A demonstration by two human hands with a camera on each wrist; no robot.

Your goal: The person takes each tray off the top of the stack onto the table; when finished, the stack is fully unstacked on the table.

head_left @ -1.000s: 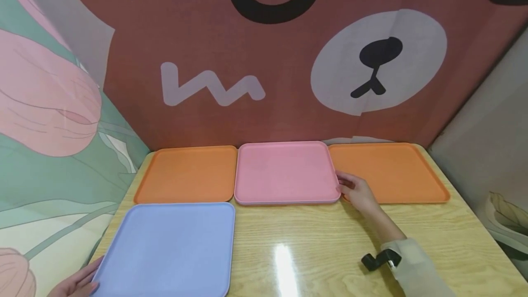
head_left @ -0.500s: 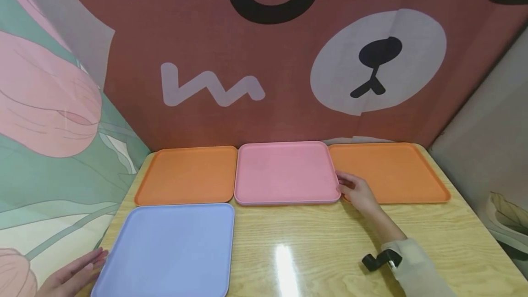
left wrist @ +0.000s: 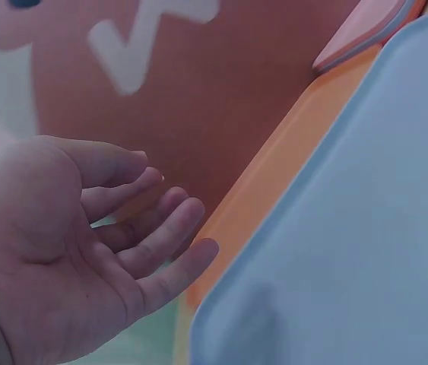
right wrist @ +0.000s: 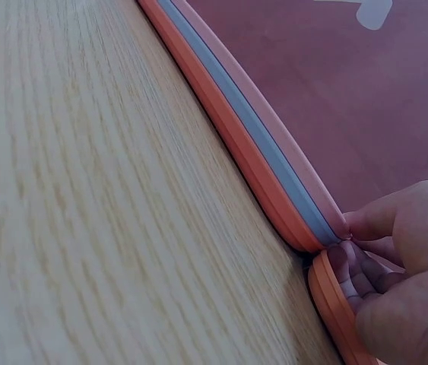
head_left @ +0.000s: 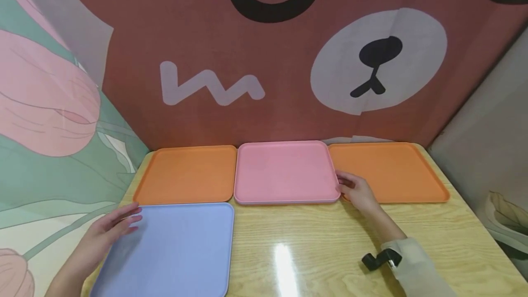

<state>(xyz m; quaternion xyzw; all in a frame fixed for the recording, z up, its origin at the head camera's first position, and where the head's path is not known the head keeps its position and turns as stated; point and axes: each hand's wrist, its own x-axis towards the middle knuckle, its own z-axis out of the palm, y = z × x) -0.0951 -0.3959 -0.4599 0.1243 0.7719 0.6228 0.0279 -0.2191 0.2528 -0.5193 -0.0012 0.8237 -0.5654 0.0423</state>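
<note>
A blue tray lies at the front left of the table. My left hand hovers over its back left corner, fingers loosely bent and holding nothing; the left wrist view shows that hand beside the tray edge. At the back centre a pink tray tops a stack, with blue and orange edges under it in the right wrist view. My right hand pinches the stack's right edge; in the right wrist view, thumb and fingers of the hand are at the pink tray's corner.
Orange trays lie left and right of the stack. Behind them rises a wall hanging with a bear print. The wooden table shows in front. A shoe-like object is beyond the table's right edge.
My left hand has left the blue tray's left edge and moved up and forward to its back left corner. The right hand stays at the stack.
</note>
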